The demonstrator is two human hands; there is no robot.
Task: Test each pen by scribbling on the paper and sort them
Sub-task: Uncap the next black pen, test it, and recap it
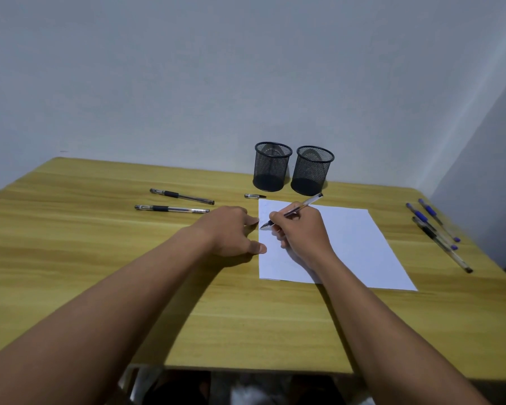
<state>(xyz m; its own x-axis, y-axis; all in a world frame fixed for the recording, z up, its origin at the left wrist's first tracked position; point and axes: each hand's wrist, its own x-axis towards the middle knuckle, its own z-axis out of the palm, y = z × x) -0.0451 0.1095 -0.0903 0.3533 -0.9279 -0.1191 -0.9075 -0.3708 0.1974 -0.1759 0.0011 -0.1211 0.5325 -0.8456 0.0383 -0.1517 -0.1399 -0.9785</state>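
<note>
The step in hand is the scribble test. The right hand (300, 229), at the centre of the frame, is closed around a clear-barrelled pen (292, 211) in a writing grip, tip down at the left edge of the paper (348, 244). Whether the tip touches the sheet cannot be told. Faint marks appear near the paper's upper left corner; their ink colour is not legible.

The left hand (231, 232) lies palm down on the table (100, 258) just left of the paper, fingers loosely curled and holding nothing, with the fingertips at the sheet's left edge. It appears to steady the sheet. Both forearms extend from the bottom of the frame toward the centre, and the hands sit close together but apart.

A detached pen cap (254, 196) lies just above the paper's upper left corner. Two capped pens (176, 201) lie at centre left. A group of pens (435, 229), some with blue grips, lies at the right edge. Two mesh pen cups (292, 170) stand upright side by side above the paper, apparently empty.

The next move likely calls for reading the scribble, refitting the cap, and placing the pen in the appropriate cup or group.
</note>
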